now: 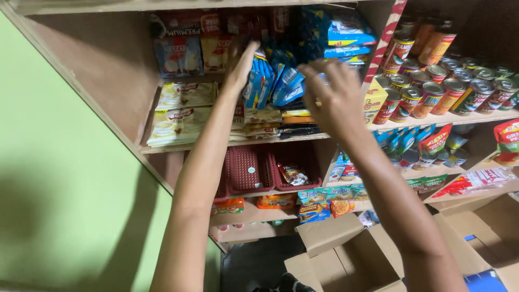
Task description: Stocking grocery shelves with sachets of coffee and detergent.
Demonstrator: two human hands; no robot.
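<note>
Left hand point(241, 67) lies flat with fingers straight against the upright blue packets point(259, 81) on the upper shelf point(216, 145); right hand point(332, 97) hovers spread and empty just beside them, red-labelled tins point(432, 92) stacked further right, open cardboard boxes point(346, 254) below

Green wall point(59, 162) beside wooden shelves point(108, 70)

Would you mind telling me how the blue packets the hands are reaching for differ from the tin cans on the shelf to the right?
The blue packets are soft, flat pouches standing on edge and leaning; the tin cans are rigid cylinders, mostly lying tilted and stacked. The packets are nearly all blue, while the cans have red, orange and yellow labels with silver lids. The left hand touches the packets and the right hand is by them; neither touches the cans. Both sit at the same shelf level.
</note>
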